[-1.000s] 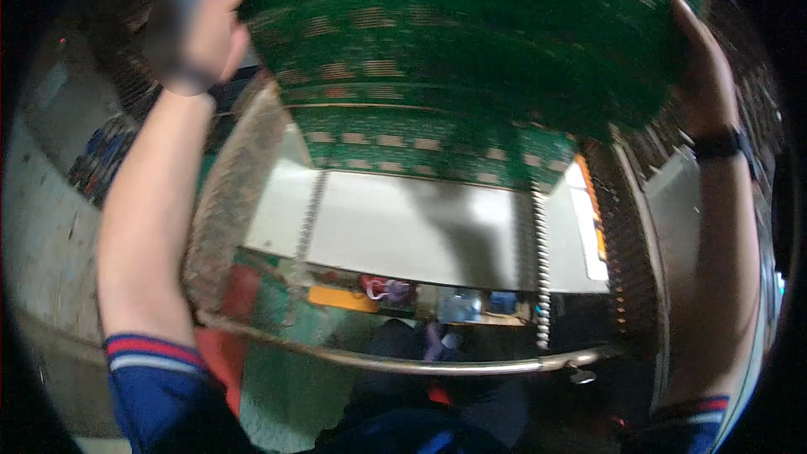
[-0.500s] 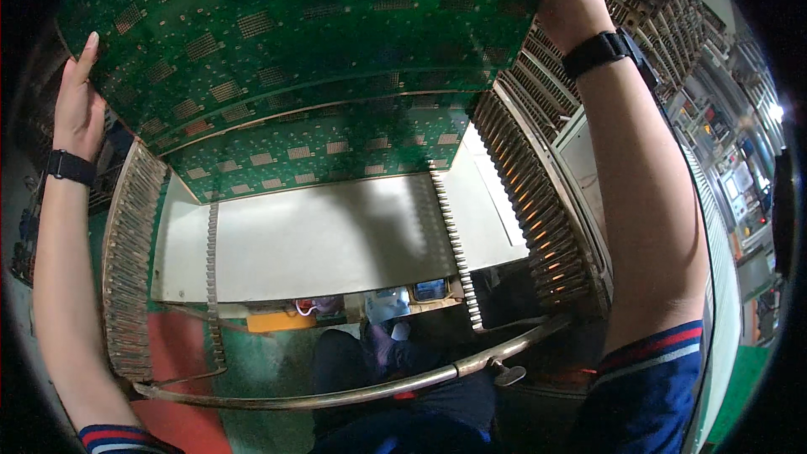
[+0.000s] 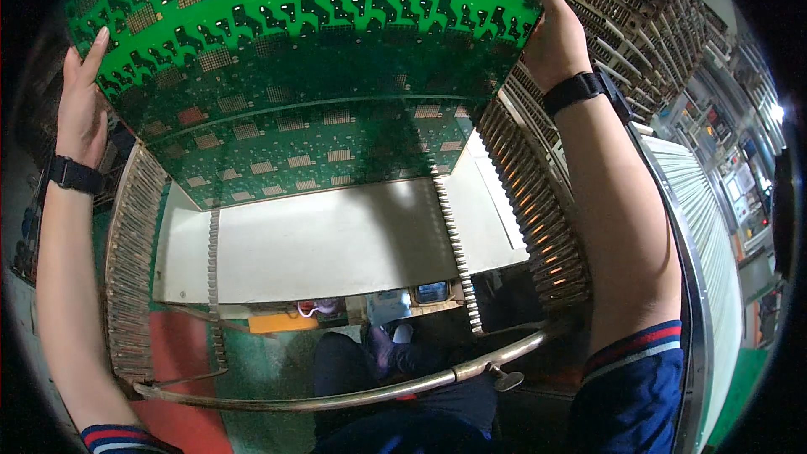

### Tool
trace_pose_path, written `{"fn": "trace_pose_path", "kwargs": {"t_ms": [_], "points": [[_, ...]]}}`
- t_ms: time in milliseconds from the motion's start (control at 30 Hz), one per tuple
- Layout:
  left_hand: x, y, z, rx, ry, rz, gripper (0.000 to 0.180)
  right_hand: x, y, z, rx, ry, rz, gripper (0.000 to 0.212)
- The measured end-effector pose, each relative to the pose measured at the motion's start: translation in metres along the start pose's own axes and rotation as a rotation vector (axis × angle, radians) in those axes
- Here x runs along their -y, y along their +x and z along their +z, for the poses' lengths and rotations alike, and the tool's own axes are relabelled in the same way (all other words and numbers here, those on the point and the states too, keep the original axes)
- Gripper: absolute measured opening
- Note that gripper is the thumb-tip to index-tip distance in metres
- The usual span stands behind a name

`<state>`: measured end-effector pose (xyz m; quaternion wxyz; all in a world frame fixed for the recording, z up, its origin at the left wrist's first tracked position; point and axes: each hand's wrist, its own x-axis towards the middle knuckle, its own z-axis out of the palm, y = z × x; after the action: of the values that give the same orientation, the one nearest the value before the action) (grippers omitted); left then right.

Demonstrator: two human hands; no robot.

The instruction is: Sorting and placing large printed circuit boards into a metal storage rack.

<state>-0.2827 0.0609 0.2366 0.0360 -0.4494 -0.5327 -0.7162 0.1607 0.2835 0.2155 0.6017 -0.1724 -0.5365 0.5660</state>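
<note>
A large green printed circuit board (image 3: 336,63) with rows of pad grids and dark cut-outs stands across the upper part of the view. My left hand (image 3: 82,109) grips its left edge, thumb up along the face and the other fingers hidden behind. My right hand (image 3: 559,38) holds the right edge in the same way. The lower part of the board area lies between the slotted metal side rows of a rack, the left row (image 3: 134,261) and the right row (image 3: 538,210). A line crosses the green low down; whether a second board stands behind, I cannot tell for sure.
A curved metal bar (image 3: 336,399) with a thumbscrew (image 3: 508,380) spans the rack's near side. A white surface (image 3: 328,240) lies under the board, with an orange item (image 3: 284,323) beyond its near edge. More slotted racks (image 3: 639,25) stand at the upper right.
The board has come down and changed its tilt, so a bright green band with cut-outs now shows. My right hand has moved down and slightly left with it; my left hand has barely shifted.
</note>
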Motion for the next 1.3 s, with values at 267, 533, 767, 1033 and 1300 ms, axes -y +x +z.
{"fn": "trace_pose_path", "kwargs": {"t_ms": [267, 533, 767, 1033, 1300], "points": [[-0.015, -0.011, 0.008, 0.22, -0.188, -0.005, 0.04, 0.01, -0.01, -0.008, 0.063, -0.164, -0.05, 0.039], [0.001, -0.012, -0.008, 0.317, -0.172, -0.031, 0.051, 0.003, -0.004, -0.013, -0.038, -0.04, 0.131, 0.038], [0.0, 0.036, -0.032, 0.029, 0.334, 0.395, 0.076, 0.089, -0.031, -0.085, 0.007, -0.938, -0.111, 0.047], [-0.06, -0.072, 0.037, 0.766, 0.374, 0.488, 0.058, 0.181, -0.157, -0.214, 0.154, -1.881, 0.176, 0.052], [-0.152, -0.277, 0.057, 1.63, 0.539, 0.47, 0.077, 0.186, -0.229, -0.241, 0.143, -1.65, 0.22, 0.052]]}}
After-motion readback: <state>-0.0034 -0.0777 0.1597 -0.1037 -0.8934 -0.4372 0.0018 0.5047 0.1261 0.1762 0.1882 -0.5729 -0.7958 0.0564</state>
